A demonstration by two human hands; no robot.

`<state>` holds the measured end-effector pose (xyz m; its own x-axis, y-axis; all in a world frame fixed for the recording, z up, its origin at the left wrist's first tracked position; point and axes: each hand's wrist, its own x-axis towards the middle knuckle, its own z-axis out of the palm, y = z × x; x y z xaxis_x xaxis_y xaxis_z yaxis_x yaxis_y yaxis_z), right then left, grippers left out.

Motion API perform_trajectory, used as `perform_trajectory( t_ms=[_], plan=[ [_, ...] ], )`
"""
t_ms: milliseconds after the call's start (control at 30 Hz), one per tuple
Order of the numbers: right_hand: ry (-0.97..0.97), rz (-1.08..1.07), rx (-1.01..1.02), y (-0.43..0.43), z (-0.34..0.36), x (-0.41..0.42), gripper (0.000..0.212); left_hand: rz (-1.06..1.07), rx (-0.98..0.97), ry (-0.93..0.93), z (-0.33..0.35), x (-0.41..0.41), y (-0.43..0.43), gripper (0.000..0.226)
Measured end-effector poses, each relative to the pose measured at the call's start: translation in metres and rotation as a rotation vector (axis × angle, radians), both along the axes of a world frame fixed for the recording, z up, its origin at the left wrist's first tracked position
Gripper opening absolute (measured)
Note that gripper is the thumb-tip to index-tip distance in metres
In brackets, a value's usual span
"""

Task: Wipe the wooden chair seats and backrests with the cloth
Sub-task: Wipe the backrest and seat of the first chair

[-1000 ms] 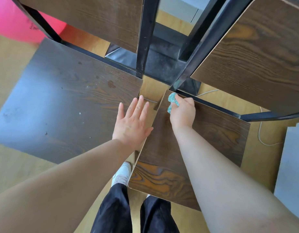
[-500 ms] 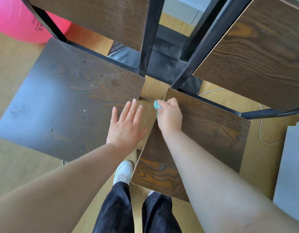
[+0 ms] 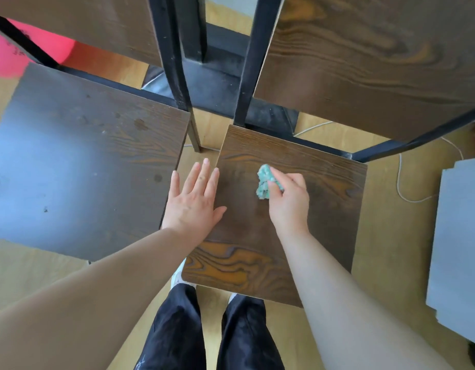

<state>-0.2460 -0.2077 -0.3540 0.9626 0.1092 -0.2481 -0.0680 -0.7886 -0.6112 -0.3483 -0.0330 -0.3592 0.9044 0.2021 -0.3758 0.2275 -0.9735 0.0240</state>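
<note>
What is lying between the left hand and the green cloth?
Only bare wood of the right chair seat separates the left hand from the cloth, seen in the head view.

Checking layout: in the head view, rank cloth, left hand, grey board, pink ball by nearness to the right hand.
1. Cloth, in the right hand's grip.
2. Left hand, at the seat's left edge.
3. Grey board, far right.
4. Pink ball, top left corner.

Head-worn camera looks steeply down, seemingly close above the chair seats (image 3: 332,209).
</note>
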Motion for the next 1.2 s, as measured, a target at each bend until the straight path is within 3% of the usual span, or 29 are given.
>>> perform_trajectory(
  t_ms=[267, 433, 1067, 1200],
  plan=[
    [0.022, -0.383, -0.144, -0.141, -0.001, 0.06, 0.031, -0.128, 0.002, -0.004, -0.01, 0.047, -0.068, 0.08],
    [0.024, -0.451, -0.118, -0.167, -0.007, 0.08, 0.032, -0.199, 0.049, -0.004, -0.023, 0.068, -0.093, 0.081],
    [-0.033, -0.508, -0.28, -0.133, -0.025, 0.094, 0.038, -0.102, 0.06, -0.045, -0.028, 0.072, -0.064, 0.08],
    [-0.037, -0.513, -0.236, -0.103, -0.025, 0.096, 0.032, -0.077, 0.052, -0.044, -0.029, 0.061, -0.044, 0.079]
  ],
)
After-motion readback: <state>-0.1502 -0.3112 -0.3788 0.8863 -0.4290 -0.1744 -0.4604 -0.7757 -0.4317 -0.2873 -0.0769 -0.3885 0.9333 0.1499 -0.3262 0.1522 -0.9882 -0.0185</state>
